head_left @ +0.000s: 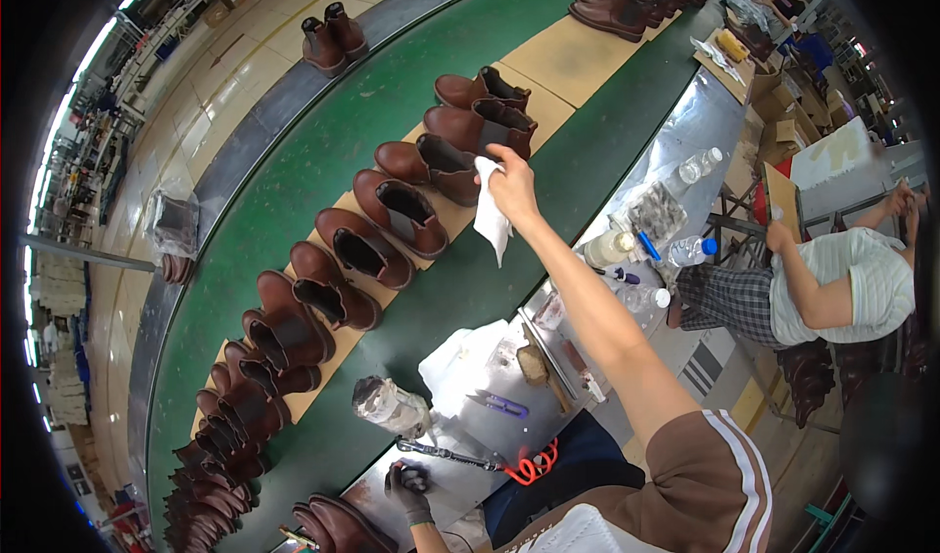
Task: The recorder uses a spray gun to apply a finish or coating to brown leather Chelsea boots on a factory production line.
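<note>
Right grip [513, 189]: limp white cloth [493, 222]

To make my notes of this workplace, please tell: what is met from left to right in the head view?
Plastic-wrapped bundle, brown ankle boots on grey rim, gloved left hand, right hand with white cloth, cream-coloured bottle, blue-capped bottle.

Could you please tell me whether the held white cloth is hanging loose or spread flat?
Hanging loose: the right hand holds the white cloth near its top, and its lower end tapers downward.
</note>
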The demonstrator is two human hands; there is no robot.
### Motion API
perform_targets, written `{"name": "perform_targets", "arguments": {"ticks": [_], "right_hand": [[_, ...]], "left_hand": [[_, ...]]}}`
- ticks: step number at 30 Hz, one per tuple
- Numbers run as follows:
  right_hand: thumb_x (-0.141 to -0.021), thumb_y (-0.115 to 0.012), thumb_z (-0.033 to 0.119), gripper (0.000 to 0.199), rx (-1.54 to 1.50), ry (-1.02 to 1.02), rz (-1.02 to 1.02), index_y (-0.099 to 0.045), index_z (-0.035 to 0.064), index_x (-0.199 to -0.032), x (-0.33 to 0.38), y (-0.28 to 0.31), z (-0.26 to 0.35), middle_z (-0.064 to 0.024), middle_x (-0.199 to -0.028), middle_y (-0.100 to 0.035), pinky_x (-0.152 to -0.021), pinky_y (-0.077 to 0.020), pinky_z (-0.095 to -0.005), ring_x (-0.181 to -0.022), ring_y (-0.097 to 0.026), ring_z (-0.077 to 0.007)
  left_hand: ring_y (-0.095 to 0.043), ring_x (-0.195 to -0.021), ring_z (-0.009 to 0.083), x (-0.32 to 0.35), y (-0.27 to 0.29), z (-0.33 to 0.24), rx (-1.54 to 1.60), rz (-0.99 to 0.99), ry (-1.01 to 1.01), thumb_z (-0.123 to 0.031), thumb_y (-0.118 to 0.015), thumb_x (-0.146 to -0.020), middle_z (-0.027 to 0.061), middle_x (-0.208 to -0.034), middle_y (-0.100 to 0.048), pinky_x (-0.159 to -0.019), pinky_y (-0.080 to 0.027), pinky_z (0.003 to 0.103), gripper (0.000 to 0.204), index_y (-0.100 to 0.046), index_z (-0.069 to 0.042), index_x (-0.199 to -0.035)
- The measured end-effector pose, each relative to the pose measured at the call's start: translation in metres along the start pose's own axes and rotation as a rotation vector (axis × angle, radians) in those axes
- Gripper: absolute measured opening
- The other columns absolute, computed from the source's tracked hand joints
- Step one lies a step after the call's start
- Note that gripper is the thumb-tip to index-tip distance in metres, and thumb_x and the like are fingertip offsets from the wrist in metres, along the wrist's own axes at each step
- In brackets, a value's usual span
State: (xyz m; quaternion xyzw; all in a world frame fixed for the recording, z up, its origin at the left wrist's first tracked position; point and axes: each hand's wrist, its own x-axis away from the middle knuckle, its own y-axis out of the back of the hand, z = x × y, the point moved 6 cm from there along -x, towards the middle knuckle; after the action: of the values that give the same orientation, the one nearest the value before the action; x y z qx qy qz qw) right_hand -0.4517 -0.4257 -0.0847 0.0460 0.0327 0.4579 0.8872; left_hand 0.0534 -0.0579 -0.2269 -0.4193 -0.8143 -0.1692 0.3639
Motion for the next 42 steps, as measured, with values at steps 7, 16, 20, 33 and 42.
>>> {"name": "perform_targets", "arguments": {"ticks": [7,16,20,33,42], "right_hand": [[-0.076,-0.047,0.002,0.026,0.270,0.285,-0.225,-0.065,-0.0006,-0.094,-0.066,0.055,0.000,-0.0145,-0.070,-0.067,-0.058,-0.0521,-0.0347,-0.063,-0.067,-0.0225],[-0.075,-0.053,0.007,0.023,0.399,0.014,0.228,-0.067,-0.0009,-0.091,-0.067,0.092,0.032,-0.0256,-0.084,-0.065,-0.072,-0.0514,-0.0409,-0.082,-0.065,-0.0368],[-0.069,-0.054,0.001,0.028,0.676,0.114,0.905,-0.068,0.0013,-0.094,0.058,0.068,0.046,-0.0208,-0.097,-0.066,-0.080,-0.0509,-0.0398,-0.088,-0.065,-0.0339],[-0.085,-0.050,-0.001,0.021,-0.155,0.246,0.615,-0.066,-0.0004,-0.098,-0.089,0.111,0.063,-0.0127,-0.113,-0.063,-0.089,-0.0448,-0.0297,-0.100,-0.060,-0.0186],[-0.093,-0.040,0.017,0.036,-0.749,-0.245,0.683,-0.052,0.0049,-0.124,-0.176,0.100,0.021,-0.0056,-0.078,-0.053,-0.053,-0.0505,-0.0234,-0.061,-0.051,-0.0108]], "left_hand": [[-0.037,-0.034,0.0060,-0.005,0.005,0.008,0.074,-0.036,0.014,-0.024,-0.054,-0.089,0.0031,-0.053,-0.052,-0.031,-0.025,0.019,0.018,-0.059,-0.007,-0.089],[-0.027,-0.036,0.0019,-0.002,-0.008,0.006,0.113,0.049,-0.037,-0.022,-0.056,-0.088,-0.0047,-0.052,-0.040,-0.031,-0.018,0.017,0.014,-0.058,-0.008,-0.085],[-0.028,-0.036,0.0018,-0.005,-0.005,0.011,0.128,0.011,0.005,-0.026,-0.058,-0.087,-0.0044,-0.053,-0.042,-0.031,-0.017,0.017,0.017,-0.058,-0.009,-0.086],[-0.027,-0.036,0.0025,-0.005,-0.005,0.013,0.119,-0.095,0.019,-0.026,-0.056,-0.086,-0.0055,-0.052,-0.041,-0.031,-0.017,0.018,0.015,-0.058,-0.011,-0.085],[-0.027,-0.045,0.0016,0.042,-0.055,-0.017,0.074,-0.292,0.043,-0.029,-0.048,-0.091,-0.0083,-0.061,-0.036,-0.037,-0.016,0.017,0.017,-0.053,-0.014,-0.084]]}}
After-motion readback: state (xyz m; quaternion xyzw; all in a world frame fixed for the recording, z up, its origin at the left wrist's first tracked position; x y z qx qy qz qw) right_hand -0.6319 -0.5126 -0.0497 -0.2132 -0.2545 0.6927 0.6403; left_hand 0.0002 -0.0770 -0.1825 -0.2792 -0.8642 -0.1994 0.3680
